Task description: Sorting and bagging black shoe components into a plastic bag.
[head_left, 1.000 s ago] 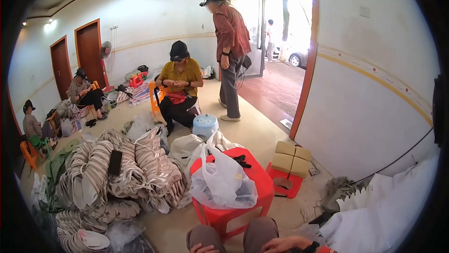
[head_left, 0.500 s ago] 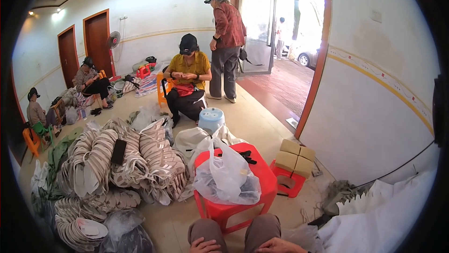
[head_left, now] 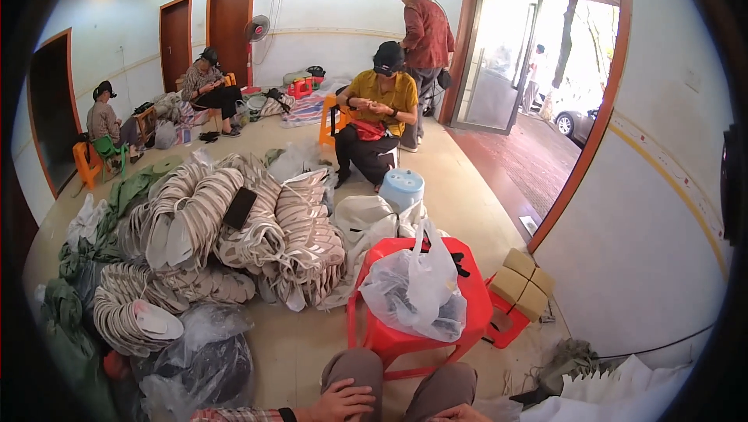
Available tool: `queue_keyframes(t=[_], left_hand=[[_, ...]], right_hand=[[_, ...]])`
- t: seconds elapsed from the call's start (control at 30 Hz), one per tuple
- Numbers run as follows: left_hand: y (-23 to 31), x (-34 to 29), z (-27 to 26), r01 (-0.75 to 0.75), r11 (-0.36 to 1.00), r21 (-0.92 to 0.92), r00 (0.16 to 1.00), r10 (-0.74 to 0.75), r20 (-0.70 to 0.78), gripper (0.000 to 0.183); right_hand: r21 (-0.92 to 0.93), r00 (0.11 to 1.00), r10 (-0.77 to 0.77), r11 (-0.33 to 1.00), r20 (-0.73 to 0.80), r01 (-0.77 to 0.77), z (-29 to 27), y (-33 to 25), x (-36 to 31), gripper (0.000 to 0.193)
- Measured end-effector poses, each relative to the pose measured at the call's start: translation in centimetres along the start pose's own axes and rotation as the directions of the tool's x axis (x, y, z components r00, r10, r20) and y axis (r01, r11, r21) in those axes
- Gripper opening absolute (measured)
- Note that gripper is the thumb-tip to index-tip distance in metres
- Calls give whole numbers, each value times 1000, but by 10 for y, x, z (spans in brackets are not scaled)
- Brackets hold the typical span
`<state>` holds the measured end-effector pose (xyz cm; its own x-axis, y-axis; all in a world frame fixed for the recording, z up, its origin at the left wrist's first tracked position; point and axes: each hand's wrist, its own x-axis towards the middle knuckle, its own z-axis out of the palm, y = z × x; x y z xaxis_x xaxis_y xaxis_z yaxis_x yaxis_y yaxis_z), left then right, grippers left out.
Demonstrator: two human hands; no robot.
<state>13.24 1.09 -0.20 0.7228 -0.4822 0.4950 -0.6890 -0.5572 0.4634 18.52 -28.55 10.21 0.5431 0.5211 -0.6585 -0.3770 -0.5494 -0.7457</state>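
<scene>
My left hand (head_left: pixel 343 401) lies flat on my left knee, fingers spread and holding nothing. Cut by the lower edge, my right hand (head_left: pixel 460 414) rests on my right thigh; the visible part looks loosely open, with nothing seen in it. Just beyond my knees is a red plastic stool (head_left: pixel 481 297). On it sits a translucent plastic bag (head_left: pixel 425 297) with some black straps (head_left: pixel 461 264) behind it. To the left lie big heaps of beige and white shoe uppers (head_left: pixel 195 215), with a black phone (head_left: pixel 239 208) on top.
Yellowish foam blocks (head_left: pixel 523 286) rest on a small red stool at right. White cloth (head_left: pixel 623 395) lies by the right wall. A blue stool (head_left: pixel 403 188) stands ahead, near a seated person in yellow (head_left: pixel 382 102). Others sit far left; one stands by the open door (head_left: pixel 499 56).
The view has swung left and things appear shifted right. My left forearm now shows, and my left hand lies farther up in view. The standing person has turned or shifted slightly.
</scene>
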Motion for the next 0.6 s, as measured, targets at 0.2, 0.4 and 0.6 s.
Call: queue_keyframes(t=[0.2,0.4,0.6], left_hand=[[3,4,-11,2,999,-40,1000,-3,-21,24],[3,5,-10,5,999,-39,1000,-6,-29,23],[3,2,-10,0,999,-45,999,-2,-45,22]], right_hand=[[19,999,-18,1000,40,17,-3,1,5,30],[24,999,7,1000,33,-8,-5,4,7,29],[26,1000,-15,1000,-16,15,1,1,6,29]])
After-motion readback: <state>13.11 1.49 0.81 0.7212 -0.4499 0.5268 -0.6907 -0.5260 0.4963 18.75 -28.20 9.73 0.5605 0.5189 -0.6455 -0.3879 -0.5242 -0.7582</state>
